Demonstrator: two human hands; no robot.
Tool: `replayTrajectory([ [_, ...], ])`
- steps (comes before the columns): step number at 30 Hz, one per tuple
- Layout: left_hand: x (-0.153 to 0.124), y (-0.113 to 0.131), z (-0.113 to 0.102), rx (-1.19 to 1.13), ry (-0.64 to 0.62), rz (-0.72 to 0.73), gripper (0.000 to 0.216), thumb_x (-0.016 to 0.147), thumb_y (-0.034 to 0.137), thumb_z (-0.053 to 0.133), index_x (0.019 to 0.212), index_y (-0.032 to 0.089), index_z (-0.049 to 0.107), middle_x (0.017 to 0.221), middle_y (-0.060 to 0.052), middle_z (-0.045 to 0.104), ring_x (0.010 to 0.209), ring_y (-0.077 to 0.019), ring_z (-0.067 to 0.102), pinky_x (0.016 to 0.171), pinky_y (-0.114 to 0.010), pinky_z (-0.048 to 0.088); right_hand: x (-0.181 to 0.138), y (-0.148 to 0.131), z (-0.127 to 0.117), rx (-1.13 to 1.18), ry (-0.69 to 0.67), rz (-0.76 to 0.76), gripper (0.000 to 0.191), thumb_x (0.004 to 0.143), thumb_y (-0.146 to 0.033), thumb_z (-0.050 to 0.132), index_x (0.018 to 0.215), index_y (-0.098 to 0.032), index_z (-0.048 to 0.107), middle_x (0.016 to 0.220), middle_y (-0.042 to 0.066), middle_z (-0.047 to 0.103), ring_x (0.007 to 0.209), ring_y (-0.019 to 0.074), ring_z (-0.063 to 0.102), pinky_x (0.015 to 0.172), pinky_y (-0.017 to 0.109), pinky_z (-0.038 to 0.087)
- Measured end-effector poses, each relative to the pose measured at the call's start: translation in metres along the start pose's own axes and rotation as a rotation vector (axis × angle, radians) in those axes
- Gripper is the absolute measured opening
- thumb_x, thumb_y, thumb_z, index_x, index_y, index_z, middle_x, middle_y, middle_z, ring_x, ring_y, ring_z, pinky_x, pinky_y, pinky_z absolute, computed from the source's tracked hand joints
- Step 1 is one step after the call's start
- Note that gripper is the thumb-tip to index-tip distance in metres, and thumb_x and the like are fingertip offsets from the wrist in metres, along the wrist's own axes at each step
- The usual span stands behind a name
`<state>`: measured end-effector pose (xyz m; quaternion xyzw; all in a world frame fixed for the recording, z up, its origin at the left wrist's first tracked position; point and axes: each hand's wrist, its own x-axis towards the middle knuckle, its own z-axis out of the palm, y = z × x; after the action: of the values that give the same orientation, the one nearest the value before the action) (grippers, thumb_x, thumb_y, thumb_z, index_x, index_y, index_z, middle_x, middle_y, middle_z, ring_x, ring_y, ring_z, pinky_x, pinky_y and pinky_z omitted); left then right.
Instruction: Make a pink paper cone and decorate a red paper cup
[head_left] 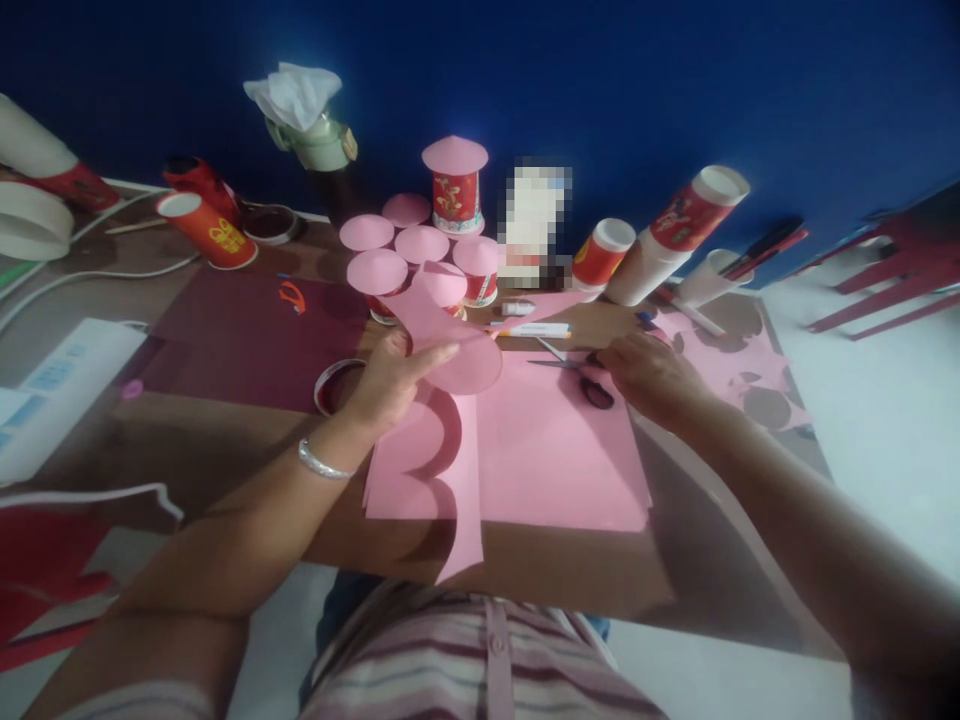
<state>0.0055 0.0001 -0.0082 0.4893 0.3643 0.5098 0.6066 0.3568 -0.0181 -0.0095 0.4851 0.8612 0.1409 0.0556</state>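
Observation:
My left hand (394,382) is closed on a sheet of pink paper (469,368), thumb on top. A round outline shows on the paper, and a strip with curved cut-outs hangs below it. To the right, my right hand (651,378) grips black-handled scissors (598,393), whose blades are apart and point left toward the paper without visibly touching it. Beneath both hands lies a stack of pink sheets (559,460). Behind the held paper stand several red patterned paper cups topped with pink paper cones (455,155).
Pink scraps with round holes (750,375) lie at the right edge. Markers (536,330) rest behind the stack. Red cups (602,250) and a pen holder (709,278) stand at back right. A round lid (330,388) sits beside my left hand; a bottle (322,145) stands behind.

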Motion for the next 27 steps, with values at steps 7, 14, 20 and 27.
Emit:
replayTrajectory([
  [7, -0.001, 0.002, 0.002, -0.022, 0.100, 0.004, 0.040, 0.073, 0.039, 0.088, 0.106, 0.019, 0.078, 0.103, -0.007, 0.079, 0.098, -0.0237, 0.074, 0.089, -0.035, 0.059, -0.019, -0.007, -0.003, 0.049, 0.114, 0.140, 0.025, 0.095, -0.013, 0.050, 0.097, -0.017, 0.074, 0.093, 0.012, 0.074, 0.094, 0.0271, 0.064, 0.069, 0.034, 0.039],
  [14, 0.002, -0.006, -0.001, -0.008, 0.128, 0.005, 0.033, 0.073, 0.033, 0.088, 0.100, 0.017, 0.079, 0.096, -0.006, 0.079, 0.086, -0.0200, 0.073, 0.078, -0.029, 0.058, -0.020, -0.018, -0.002, 0.119, 0.049, 0.326, 0.028, 0.089, -0.017, 0.056, 0.111, -0.019, 0.075, 0.104, 0.013, 0.075, 0.095, 0.0272, 0.066, 0.063, 0.031, 0.039],
  [20, 0.000, -0.006, 0.000, 0.026, 0.161, 0.003, 0.035, 0.072, 0.037, 0.089, 0.100, 0.017, 0.078, 0.096, -0.006, 0.080, 0.089, -0.0223, 0.074, 0.081, -0.031, 0.059, -0.019, -0.022, -0.019, 0.113, 0.013, 0.247, 0.034, 0.098, -0.036, 0.055, 0.118, -0.016, 0.073, 0.101, 0.014, 0.074, 0.100, 0.0303, 0.066, 0.084, 0.037, 0.046],
  [27, 0.000, -0.006, 0.000, 0.066, 0.143, 0.023, 0.038, 0.074, 0.035, 0.088, 0.106, 0.016, 0.079, 0.103, -0.008, 0.080, 0.096, -0.0241, 0.074, 0.089, -0.034, 0.058, -0.016, -0.041, -0.027, -0.033, -0.055, 0.104, 0.033, 0.094, -0.023, 0.057, 0.121, -0.010, 0.070, 0.095, 0.018, 0.077, 0.098, 0.0326, 0.065, 0.086, 0.039, 0.040],
])
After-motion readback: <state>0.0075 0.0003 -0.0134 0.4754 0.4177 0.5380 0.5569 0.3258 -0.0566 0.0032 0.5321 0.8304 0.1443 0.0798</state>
